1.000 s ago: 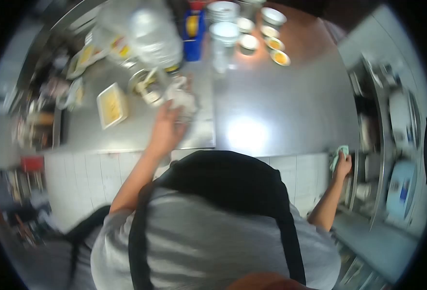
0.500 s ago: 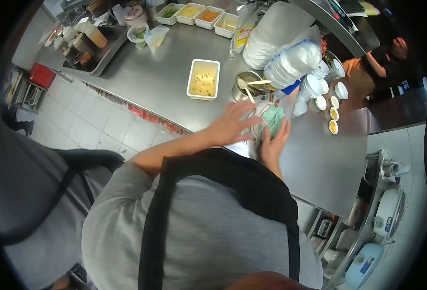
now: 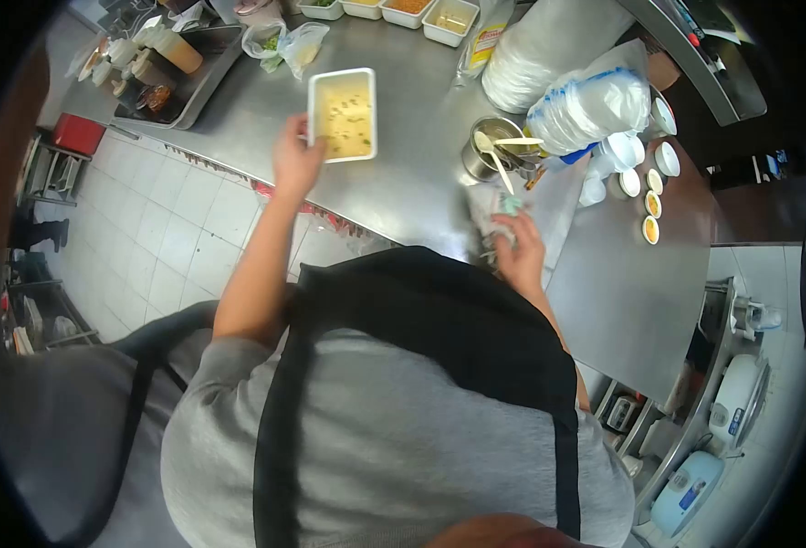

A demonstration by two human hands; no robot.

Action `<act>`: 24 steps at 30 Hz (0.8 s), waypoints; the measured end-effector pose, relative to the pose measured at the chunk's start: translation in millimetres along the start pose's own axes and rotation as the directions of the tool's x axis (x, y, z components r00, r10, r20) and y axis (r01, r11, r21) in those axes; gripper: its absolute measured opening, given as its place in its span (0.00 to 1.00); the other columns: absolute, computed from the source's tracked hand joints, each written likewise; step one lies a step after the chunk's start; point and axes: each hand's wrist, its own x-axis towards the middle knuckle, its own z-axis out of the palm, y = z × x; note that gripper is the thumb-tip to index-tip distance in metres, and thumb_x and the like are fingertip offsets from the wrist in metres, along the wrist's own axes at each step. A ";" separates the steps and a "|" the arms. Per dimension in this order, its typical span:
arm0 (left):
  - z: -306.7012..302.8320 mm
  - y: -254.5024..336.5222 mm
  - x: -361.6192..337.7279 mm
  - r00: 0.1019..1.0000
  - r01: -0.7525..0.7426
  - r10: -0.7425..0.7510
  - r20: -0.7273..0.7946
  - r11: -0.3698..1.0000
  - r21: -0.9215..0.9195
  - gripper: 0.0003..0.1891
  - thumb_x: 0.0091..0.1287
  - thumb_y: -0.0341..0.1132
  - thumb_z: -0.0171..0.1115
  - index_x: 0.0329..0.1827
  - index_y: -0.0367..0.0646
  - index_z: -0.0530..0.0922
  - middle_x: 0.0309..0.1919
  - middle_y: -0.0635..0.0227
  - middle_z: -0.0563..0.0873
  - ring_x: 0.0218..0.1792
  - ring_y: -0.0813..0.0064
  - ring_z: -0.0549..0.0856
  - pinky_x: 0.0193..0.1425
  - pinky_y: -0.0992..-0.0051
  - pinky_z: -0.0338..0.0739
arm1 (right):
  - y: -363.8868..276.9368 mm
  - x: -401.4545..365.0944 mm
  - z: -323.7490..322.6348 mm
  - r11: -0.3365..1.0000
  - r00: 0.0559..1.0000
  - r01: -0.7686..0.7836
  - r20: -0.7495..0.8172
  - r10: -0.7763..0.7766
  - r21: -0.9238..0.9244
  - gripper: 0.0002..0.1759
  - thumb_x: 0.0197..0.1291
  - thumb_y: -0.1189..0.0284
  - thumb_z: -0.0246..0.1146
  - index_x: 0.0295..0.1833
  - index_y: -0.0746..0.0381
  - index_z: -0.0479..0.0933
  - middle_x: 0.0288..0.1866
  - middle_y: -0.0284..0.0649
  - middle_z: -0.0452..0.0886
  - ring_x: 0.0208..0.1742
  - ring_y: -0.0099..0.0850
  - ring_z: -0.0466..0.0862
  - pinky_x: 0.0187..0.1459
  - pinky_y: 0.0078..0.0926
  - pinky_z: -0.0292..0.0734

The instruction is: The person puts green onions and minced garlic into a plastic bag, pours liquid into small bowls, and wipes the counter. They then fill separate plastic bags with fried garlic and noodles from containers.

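- Counter (image 3: 421, 173): steel; I saw tray and cloth both resting on it.
- Tray (image 3: 342, 114): held yellow liquid and sat apart from the pot (image 3: 485, 160).
- Left hand (image 3: 295, 163): fingers curled on the tray's near rim.
- Right hand (image 3: 520, 256): fingers bunched over the cloth (image 3: 499, 215), near the pot.

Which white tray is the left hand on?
The tray of yellow liquid, alone mid-counter at the left hand; the other trays stand in a row at the far edge.

Left hand (image 3: 295, 160) outstretched, fingers gripping; right hand (image 3: 520, 251) curled near body.
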 end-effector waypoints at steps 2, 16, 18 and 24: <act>-30.3 13.4 -5.1 0.992 0.099 -0.103 -0.068 0.993 -0.058 0.16 0.56 0.27 0.63 0.49 0.40 0.77 0.35 0.64 0.83 0.30 0.73 0.81 0.36 0.73 0.77 | -15.1 12.4 25.4 0.984 0.982 0.179 0.065 -0.180 0.013 0.22 0.49 0.78 0.61 0.52 0.54 0.80 0.67 0.51 0.69 0.70 0.49 0.66 0.70 0.41 0.60; -165.3 -1.4 -68.3 0.893 0.198 -0.233 -0.386 0.972 -0.128 0.16 0.61 0.23 0.62 0.52 0.35 0.73 0.39 0.68 0.76 0.31 0.83 0.79 0.33 0.83 0.74 | -118.6 84.8 199.4 0.683 0.814 0.061 0.359 -0.456 0.728 0.27 0.48 0.83 0.61 0.55 0.52 0.80 0.51 0.42 0.81 0.55 0.42 0.78 0.59 0.33 0.72; -179.2 -9.0 -74.0 0.872 0.213 -0.239 -0.427 0.971 -0.110 0.15 0.61 0.24 0.62 0.51 0.35 0.73 0.39 0.68 0.77 0.31 0.83 0.79 0.33 0.83 0.74 | -103.1 111.8 188.3 0.703 0.925 0.222 0.082 -0.372 0.676 0.28 0.48 0.84 0.61 0.56 0.51 0.79 0.51 0.43 0.80 0.54 0.42 0.78 0.58 0.33 0.72; -200.2 -33.2 -80.8 0.866 0.251 -0.268 -0.423 0.963 -0.095 0.14 0.61 0.24 0.62 0.50 0.35 0.74 0.39 0.67 0.79 0.30 0.85 0.78 0.33 0.83 0.74 | -65.3 149.5 147.5 0.899 0.889 0.179 -0.325 -0.322 -0.400 0.28 0.48 0.84 0.58 0.56 0.50 0.79 0.53 0.48 0.77 0.54 0.46 0.76 0.55 0.36 0.71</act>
